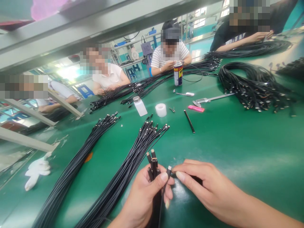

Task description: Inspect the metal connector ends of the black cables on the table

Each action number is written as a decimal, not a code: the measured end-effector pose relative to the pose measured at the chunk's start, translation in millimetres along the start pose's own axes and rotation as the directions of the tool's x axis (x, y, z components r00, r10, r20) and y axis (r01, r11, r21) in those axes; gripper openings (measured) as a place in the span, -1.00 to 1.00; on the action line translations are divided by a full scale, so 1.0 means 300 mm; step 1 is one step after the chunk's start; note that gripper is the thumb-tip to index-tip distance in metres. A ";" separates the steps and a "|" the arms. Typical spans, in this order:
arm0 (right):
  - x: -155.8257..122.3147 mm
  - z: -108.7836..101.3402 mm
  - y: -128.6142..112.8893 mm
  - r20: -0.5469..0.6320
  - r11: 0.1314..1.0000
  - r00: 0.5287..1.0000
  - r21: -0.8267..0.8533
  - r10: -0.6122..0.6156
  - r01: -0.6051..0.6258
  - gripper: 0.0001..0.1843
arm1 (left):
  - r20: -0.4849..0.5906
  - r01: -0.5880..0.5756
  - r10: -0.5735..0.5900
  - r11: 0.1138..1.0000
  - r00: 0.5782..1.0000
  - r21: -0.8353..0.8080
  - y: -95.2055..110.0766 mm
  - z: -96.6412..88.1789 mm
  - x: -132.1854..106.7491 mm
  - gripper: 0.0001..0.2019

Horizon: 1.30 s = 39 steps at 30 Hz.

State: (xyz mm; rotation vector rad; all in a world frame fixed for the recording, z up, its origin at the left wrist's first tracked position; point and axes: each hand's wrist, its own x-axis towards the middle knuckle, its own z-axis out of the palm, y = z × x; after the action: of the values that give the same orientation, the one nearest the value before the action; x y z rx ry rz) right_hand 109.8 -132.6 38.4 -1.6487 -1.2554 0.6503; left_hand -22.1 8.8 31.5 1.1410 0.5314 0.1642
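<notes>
My left hand (pixel 142 196) is closed around a small bunch of black cables (pixel 153 164), their connector ends sticking up above my fingers. My right hand (pixel 201 186) pinches one black cable connector (pixel 169 171) between thumb and forefinger, right beside the bunch. Both hands hover low over the green table (pixel 237 142), near its front edge. To the left of my hands, a long bundle of black cables (pixel 133 158) lies on the table.
A second cable bundle (pixel 78 158) lies further left, near a white glove (pixel 36 171). Beyond are a white bottle (pixel 140 106), tape roll (pixel 161 110), black pen (pixel 189 121), pink item (pixel 196 108), caliper (pixel 209 99), spray can (pixel 178 73) and a cable heap (pixel 254 82). Several people sit opposite.
</notes>
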 end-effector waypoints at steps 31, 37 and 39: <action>-0.006 0.011 0.030 -0.087 0.998 0.995 0.041 0.042 -0.038 -0.73 | -0.005 -0.007 0.007 0.999 1.000 -0.037 -0.004 -0.002 -0.002 -0.79; -0.001 0.016 0.031 -0.097 0.987 0.986 0.089 0.138 -0.130 -0.75 | -0.038 0.012 -0.014 0.998 0.999 -0.058 0.000 0.002 -0.002 -0.77; 0.001 0.017 0.033 -0.083 0.978 0.978 0.110 0.189 -0.180 -0.78 | -0.053 0.020 -0.023 0.998 0.998 -0.060 0.002 0.004 -0.002 -0.76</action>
State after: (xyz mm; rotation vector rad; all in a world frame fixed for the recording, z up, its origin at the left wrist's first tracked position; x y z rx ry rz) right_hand 109.9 -130.8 27.4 -1.7033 -0.9946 0.7296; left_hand -21.9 7.9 32.6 1.0752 0.5822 0.1909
